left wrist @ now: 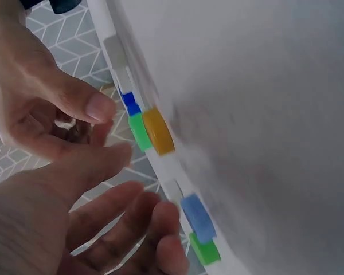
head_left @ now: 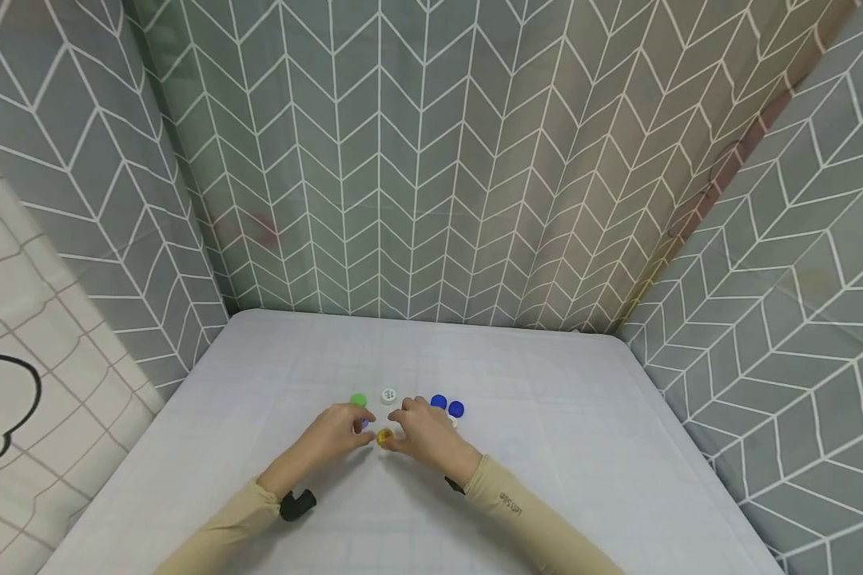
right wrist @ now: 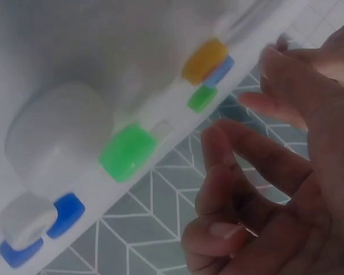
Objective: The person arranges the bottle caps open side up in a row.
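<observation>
Several round plastic caps lie on the white-covered table, with both hands low over them. Between the hands is the yellow cap (head_left: 384, 437); the thumb of my right hand (head_left: 431, 435) overlaps it in the head view, while both wrist views show it standing clear of the fingers. My left hand (head_left: 331, 431) has loosely bent fingers beside the light blue cap (left wrist: 198, 217), holding nothing. The right hand's fingers are also loosely bent, with no cap between them. A bright green cap (right wrist: 128, 152) is near the right hand, mostly hidden in the head view.
Beyond the hands lie a light green cap (head_left: 358, 398), a white cap (head_left: 388, 395) with markings and two dark blue caps (head_left: 439, 402). A larger white round piece (right wrist: 60, 137) sits near the right hand. Patterned curtains (head_left: 417, 160) enclose the table (head_left: 546, 383).
</observation>
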Action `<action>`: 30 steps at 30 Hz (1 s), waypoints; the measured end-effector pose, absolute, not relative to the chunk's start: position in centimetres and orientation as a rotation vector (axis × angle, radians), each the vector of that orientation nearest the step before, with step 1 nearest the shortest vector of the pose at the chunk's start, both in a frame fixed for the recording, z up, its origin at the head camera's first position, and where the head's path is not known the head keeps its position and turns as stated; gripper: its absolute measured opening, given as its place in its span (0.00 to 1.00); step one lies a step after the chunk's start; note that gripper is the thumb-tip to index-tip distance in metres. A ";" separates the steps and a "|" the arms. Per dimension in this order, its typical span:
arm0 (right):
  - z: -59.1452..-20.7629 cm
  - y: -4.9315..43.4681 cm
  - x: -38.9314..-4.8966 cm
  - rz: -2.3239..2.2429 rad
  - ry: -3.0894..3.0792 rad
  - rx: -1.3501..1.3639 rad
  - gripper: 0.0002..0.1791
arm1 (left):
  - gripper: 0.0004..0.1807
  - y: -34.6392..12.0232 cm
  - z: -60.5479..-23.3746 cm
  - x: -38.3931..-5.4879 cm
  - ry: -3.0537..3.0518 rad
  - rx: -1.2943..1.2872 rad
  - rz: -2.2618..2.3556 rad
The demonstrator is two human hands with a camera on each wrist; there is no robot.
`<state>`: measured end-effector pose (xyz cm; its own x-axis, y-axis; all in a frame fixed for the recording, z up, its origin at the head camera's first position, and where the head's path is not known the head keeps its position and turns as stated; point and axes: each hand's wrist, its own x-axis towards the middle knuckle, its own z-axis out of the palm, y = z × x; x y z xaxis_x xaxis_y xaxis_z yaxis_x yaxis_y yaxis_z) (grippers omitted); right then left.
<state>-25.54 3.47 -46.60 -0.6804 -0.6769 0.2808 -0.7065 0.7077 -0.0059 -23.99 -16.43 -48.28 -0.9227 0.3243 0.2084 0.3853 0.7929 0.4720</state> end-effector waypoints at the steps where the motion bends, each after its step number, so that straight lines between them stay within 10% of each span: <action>1: -46.7 3.4 -25.5 0.158 -2.660 1.100 0.23 | 0.14 -16.3 -48.4 -24.0 -2.881 -0.575 -0.798; 30: -48.7 2.8 -25.7 0.197 -2.584 1.147 0.08 | 0.08 -15.2 -49.9 -24.3 -2.926 -0.634 -0.941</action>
